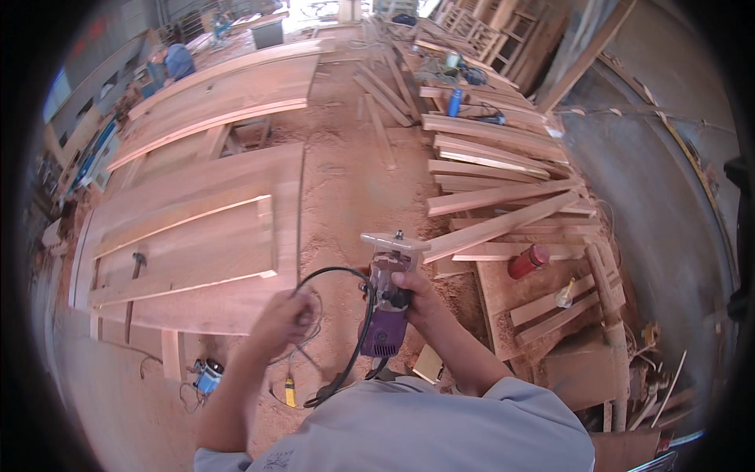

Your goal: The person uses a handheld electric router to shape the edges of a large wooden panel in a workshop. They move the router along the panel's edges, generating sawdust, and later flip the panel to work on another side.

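My right hand [421, 297] grips a purple trim router [384, 330], held upside down with its pale flat base plate [395, 242] on top and the bit poking up through it. A black power cord [355, 358] loops in front of the router and runs across to my left hand [277, 322]. That hand is slightly blurred, its fingers curled round the cord. Left of it, a panel with a wooden frame [189, 244] lies on a larger board. A hammer [136, 275] rests across the frame's near rail.
Stacked planks [503, 204] line a bench on the right, with a red flask [528, 261] and a blue bottle [454, 102]. A blue power tool [208, 376] and a yellow connector [290, 392] lie low on the left. A person [179, 61] bends at the far left.
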The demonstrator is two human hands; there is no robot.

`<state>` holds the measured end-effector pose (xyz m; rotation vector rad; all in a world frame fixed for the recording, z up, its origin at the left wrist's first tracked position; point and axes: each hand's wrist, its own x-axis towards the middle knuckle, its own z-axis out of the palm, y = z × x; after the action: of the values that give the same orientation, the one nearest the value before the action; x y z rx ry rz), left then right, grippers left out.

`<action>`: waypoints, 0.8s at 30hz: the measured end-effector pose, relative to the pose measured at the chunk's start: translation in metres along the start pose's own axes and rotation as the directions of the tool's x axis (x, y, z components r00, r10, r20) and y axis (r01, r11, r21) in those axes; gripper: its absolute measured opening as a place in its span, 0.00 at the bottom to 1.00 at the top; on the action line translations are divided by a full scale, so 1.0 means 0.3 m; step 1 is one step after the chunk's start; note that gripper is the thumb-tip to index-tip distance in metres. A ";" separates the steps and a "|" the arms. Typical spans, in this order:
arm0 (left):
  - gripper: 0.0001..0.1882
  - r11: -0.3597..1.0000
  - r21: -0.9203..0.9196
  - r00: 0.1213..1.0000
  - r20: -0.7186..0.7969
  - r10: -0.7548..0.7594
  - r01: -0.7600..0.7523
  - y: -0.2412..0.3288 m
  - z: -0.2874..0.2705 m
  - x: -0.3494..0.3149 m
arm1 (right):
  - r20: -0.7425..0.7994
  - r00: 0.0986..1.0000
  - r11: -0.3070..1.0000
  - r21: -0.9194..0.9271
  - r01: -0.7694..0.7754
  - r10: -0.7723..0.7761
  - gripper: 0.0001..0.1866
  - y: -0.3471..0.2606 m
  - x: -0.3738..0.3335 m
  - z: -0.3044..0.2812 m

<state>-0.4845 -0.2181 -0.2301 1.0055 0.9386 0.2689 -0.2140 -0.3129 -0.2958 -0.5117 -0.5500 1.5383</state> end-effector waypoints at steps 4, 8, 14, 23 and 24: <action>0.23 0.991 0.087 0.992 0.062 -0.109 0.103 0.018 0.197 0.323 | -0.132 0.982 0.987 0.060 0.147 -0.138 0.37 -0.107 -0.006 -0.119; 0.25 0.883 0.467 0.988 0.104 -0.112 0.051 -0.023 0.239 0.538 | -0.219 0.951 0.961 0.124 0.247 -0.216 0.45 -0.213 -0.016 -0.238; 0.19 0.472 0.762 0.871 0.490 0.030 -0.444 -0.010 0.340 0.880 | -0.207 0.905 0.923 0.026 0.385 -0.372 0.46 -0.349 0.092 -0.303; 0.21 0.589 0.635 0.859 0.453 0.241 -0.500 0.044 0.144 1.418 | -0.460 0.509 0.684 -0.435 0.585 -0.728 0.42 -0.754 0.401 -0.490; 0.21 0.568 0.686 0.885 0.422 0.197 -0.454 0.019 0.094 1.494 | -0.484 0.312 0.562 -0.549 0.619 -0.817 0.39 -0.856 0.389 -0.575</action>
<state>-0.1941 0.0320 -0.4644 1.9919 0.5479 -0.0078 0.0894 -0.1847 -0.2683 -0.8583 -0.2856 0.2720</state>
